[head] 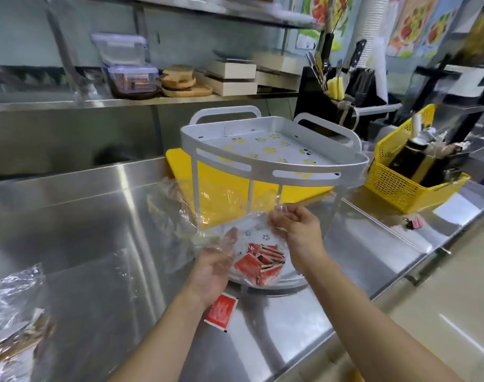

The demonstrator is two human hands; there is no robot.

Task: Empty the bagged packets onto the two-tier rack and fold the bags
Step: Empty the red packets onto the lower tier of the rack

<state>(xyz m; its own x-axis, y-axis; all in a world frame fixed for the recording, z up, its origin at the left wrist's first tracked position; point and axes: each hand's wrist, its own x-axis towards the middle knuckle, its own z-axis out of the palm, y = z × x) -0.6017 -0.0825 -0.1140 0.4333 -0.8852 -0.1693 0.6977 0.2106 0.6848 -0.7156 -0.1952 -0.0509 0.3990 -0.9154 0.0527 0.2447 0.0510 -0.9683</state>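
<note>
A silver two-tier rack stands on the steel counter, its top tier bare. Several red packets lie in a heap on its lower tier, seen through a clear plastic bag that I hold over that tier. My right hand pinches the bag's upper edge. My left hand grips the bag's lower left part, fingers spread under the film. One red packet lies on the counter in front of the rack, by my left wrist.
Another clear bag with brownish packets lies at the counter's left edge. A yellow cutting board sits behind the rack. A yellow basket with bottles stands to the right, a small pink clip near it. Shelves hold containers behind.
</note>
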